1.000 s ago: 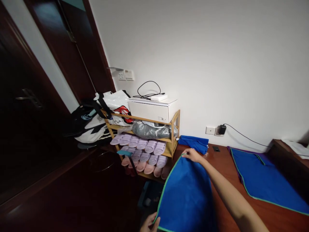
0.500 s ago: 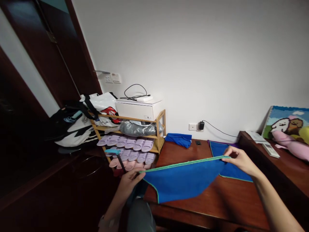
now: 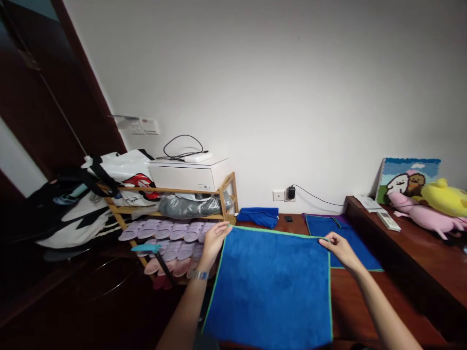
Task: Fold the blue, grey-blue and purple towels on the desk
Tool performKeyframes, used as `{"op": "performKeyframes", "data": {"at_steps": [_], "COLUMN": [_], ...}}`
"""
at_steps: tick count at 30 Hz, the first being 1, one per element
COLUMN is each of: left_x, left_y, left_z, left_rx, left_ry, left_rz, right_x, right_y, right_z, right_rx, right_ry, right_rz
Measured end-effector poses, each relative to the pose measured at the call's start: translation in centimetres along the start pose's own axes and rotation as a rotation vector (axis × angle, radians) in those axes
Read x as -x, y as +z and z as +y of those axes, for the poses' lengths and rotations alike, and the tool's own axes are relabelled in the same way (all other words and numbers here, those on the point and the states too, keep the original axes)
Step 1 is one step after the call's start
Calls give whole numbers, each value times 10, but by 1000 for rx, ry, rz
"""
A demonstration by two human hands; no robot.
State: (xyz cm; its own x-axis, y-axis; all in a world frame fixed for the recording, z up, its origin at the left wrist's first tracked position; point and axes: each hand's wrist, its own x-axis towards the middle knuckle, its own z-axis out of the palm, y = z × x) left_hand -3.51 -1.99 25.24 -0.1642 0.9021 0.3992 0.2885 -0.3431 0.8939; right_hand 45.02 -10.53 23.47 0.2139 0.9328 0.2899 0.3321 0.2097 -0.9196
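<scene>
A blue cloth (image 3: 273, 287) with green edging hangs spread out in front of me, its lower edge reaching the bottom of the view. My left hand (image 3: 216, 238) pinches its upper left corner. At the upper right corner, my right hand (image 3: 336, 247) grips the edge between thumb and fingers. Behind my right hand a second blue cloth (image 3: 353, 250) with green edging lies flat on the brown wooden surface (image 3: 379, 296). Further back, near the wall, lies a folded blue cloth (image 3: 258, 217).
On the left a wooden rack (image 3: 223, 204) holds several lilac slippers (image 3: 171, 229) and a white box (image 3: 182, 176). A plugged-in charger (image 3: 291, 192) is on the wall. On the raised ledge at right lie a remote control (image 3: 388, 221) and a pink plush toy (image 3: 423, 216).
The cloth has opened out from a doubled, slanting strip into a single broad sheet. My left hand has risen, levelling the top edge, and the camera view has shifted right.
</scene>
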Motion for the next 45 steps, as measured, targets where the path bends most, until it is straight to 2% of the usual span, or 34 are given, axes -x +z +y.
{"op": "performKeyframes", "data": {"at_steps": [2, 3, 5, 7, 8, 9, 11, 13, 15, 18, 21, 23, 26, 28, 30, 32, 36, 38, 39, 41, 43, 45], "left_x": [-3, 4, 35, 79, 103, 125, 160, 179, 184, 182, 182, 186, 196, 204, 211, 218, 234, 237, 234, 223, 206, 189], "left_y": [27, 40, 62, 74, 76, 76, 70, 60, 51, 42, 46, 59, 92, 112, 122, 117, 81, 71, 71, 83, 105, 126], "left_z": [-33, -49, -79, -107, -121, -134, -158, -175, -183, -182, -171, -160, -140, -131, -130, -138, -166, -169, -166, -153, -138, -130], "left_rx": [-110, -146, -190, -249, -289, -409, -638, -818, -916, -977, -989, -959, -884, -861, -873, -903, -955, -962, -960, -937, -899, -873], "left_ry": [-34, -46, -54, -22, 8, 102, 213, 264, 275, 282, 319, 378, 463, 478, 450, 401, 323, 307, 304, 313, 344, 370], "left_rz": [-12, -18, -49, -128, -183, -264, -375, -429, -437, -431, -449, -449, -468, -521, -555, -535, -437, -408, -388, -341, -330, -395], "right_x": [-10, -9, 11, 49, 71, 93, 131, 157, 171, 178, 180, 176, 161, 152, 148, 151, 162, 161, 158, 147, 135, 125], "right_y": [34, 53, 91, 126, 141, 153, 166, 166, 157, 139, 127, 126, 139, 151, 159, 157, 130, 122, 124, 138, 163, 190], "right_z": [31, 46, 74, 99, 110, 121, 138, 149, 152, 149, 141, 133, 121, 116, 119, 128, 152, 153, 149, 132, 110, 95], "right_rx": [96, 150, 264, 338, 373, 462, 648, 803, 890, 948, 963, 966, 951, 955, 978, 1007, 1070, 1086, 1083, 1046, 984, 938], "right_ry": [38, 44, 19, -16, -35, -68, -83, -70, -49, -11, 19, 29, -6, -1, 51, 95, 146, 161, 152, 96, 21, -10], "right_rz": [97, 137, 178, 135, 88, 26, -82, -166, -215, -256, -267, -229, -188, -222, -274, -289, -258, -240, -226, -208, -229, -291]}}
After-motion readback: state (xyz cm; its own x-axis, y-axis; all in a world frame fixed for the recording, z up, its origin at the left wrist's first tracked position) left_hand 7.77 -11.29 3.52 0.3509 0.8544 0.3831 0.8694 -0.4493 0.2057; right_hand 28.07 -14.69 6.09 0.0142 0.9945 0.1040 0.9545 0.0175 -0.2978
